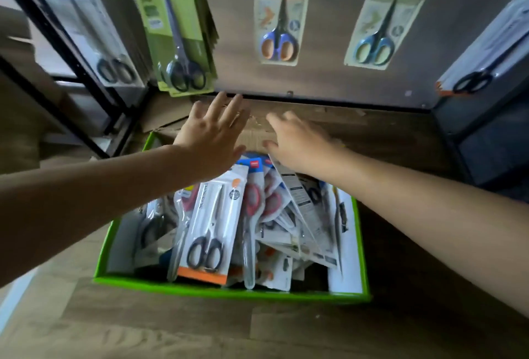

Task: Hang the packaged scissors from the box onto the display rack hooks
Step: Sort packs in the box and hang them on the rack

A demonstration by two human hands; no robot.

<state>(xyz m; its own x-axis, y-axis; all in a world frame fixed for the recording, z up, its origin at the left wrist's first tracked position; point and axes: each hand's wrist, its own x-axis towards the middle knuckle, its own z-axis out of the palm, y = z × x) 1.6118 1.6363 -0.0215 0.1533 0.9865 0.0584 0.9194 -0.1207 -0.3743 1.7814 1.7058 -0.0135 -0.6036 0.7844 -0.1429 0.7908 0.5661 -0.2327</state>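
Observation:
A green-rimmed box on the floor holds several packaged scissors; a white pack with black-handled scissors lies on top, red-handled packs beside it. My left hand hovers flat with fingers spread over the box's far end, holding nothing. My right hand is spread beside it, also empty, above the box's cardboard flap. On the rack above hang a green pack stack, a purple-handled pack and a blue-handled pack.
A black metal rack frame stands at the left with grey packs hanging. Another pack hangs at the far right on a dark side panel. Wood-look floor lies in front of the box.

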